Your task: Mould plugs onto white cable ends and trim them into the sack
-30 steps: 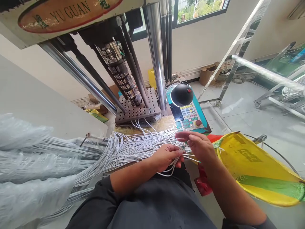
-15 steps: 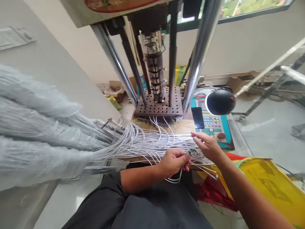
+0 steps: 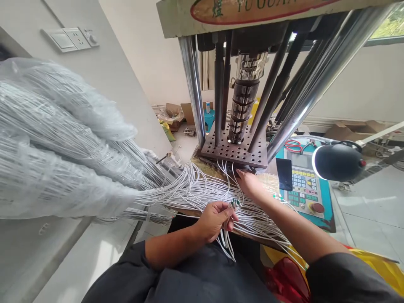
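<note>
My left hand [image 3: 215,219] is closed around several white cables [image 3: 226,240]. Their ends, with small green and metal connectors [image 3: 234,203], stick up past the thumb and finger, and the cables hang in a loop below. My right hand [image 3: 249,183] reaches to the front edge of the perforated metal plate [image 3: 236,151] on the press. Its fingertips are at the dark slot beneath the plate, beside cables that run into it; what they touch is hidden. A wide spread of white cables [image 3: 192,191] lies across the bench under both hands.
Plastic-wrapped cable bundles [image 3: 78,168] fill the left side. Metal columns [image 3: 195,92] of the press rise in front. To the right are a black lamp [image 3: 337,162], a phone [image 3: 284,174], a control panel [image 3: 306,189] and red-handled scissors [image 3: 293,146].
My right hand has moved left and forward from the right end of the cables to the press plate. My left hand still holds its cables. The view has shifted left.
</note>
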`<action>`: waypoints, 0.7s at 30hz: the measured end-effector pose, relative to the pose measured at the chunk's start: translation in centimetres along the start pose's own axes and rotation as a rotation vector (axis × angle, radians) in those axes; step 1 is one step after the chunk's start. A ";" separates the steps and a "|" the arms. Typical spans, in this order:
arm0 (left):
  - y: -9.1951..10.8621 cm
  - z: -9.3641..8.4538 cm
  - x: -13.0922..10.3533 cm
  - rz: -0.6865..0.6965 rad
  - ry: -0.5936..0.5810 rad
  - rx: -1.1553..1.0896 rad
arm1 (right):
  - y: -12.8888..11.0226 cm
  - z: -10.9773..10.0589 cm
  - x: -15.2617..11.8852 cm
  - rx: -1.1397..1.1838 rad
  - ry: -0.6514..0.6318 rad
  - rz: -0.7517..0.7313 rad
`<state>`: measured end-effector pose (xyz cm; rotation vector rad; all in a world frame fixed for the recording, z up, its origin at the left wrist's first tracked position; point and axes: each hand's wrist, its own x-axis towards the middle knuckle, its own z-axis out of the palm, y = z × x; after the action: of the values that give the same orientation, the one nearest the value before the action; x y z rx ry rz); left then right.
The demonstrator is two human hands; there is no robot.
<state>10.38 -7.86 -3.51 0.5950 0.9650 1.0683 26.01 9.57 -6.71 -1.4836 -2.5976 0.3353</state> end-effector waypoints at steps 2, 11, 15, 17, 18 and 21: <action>0.9 -0.3 0.0 -0.046 -0.010 -0.021 | -0.9 -0.1 0.6 -0.008 -0.013 -0.002; 2.3 -1.3 1.1 0.004 -0.028 0.028 | -0.4 -3.6 -1.0 0.033 -0.201 0.037; 1.9 -1.5 1.9 0.219 -0.098 0.321 | 2.9 -6.0 -4.7 0.112 -0.258 0.102; 1.9 -1.3 2.2 0.376 -0.158 0.566 | 4.5 -6.7 -7.2 0.244 -0.222 0.128; 1.8 -1.1 2.3 0.467 -0.200 0.689 | 5.2 -6.7 -8.6 0.341 -0.182 0.145; 1.4 -0.3 2.8 0.696 -0.370 0.991 | 5.8 -6.0 -13.1 0.609 -0.024 0.258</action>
<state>9.88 -4.78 -3.54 1.9793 0.9342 0.9551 38.86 1.87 -2.44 -1.5586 -2.0280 1.0615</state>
